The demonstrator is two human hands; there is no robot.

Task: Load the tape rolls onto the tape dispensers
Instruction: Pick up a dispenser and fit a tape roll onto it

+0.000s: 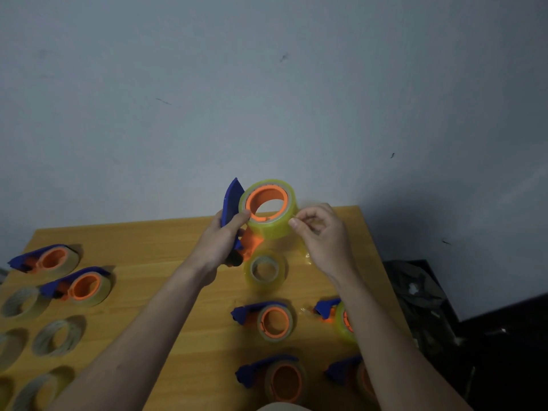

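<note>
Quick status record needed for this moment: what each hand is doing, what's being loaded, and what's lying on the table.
left hand: grips the blue and orange dispenser, raised above the table
right hand: pinches at the side of the yellow tape roll
tape roll: seated on the held dispenser's orange hub
loose roll: on the table under the hands
loaded dispensers: two at left, four near right
empty cores: near left

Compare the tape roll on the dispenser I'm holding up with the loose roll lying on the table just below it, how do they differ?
The held roll sits on the dispenser's orange hub, lifted off the table, gripped by the left hand while the right hand pinches at its edge. The loose roll rests on the table, untouched, its core empty and pale. Both are clear yellowish tape, similar in size.
</note>
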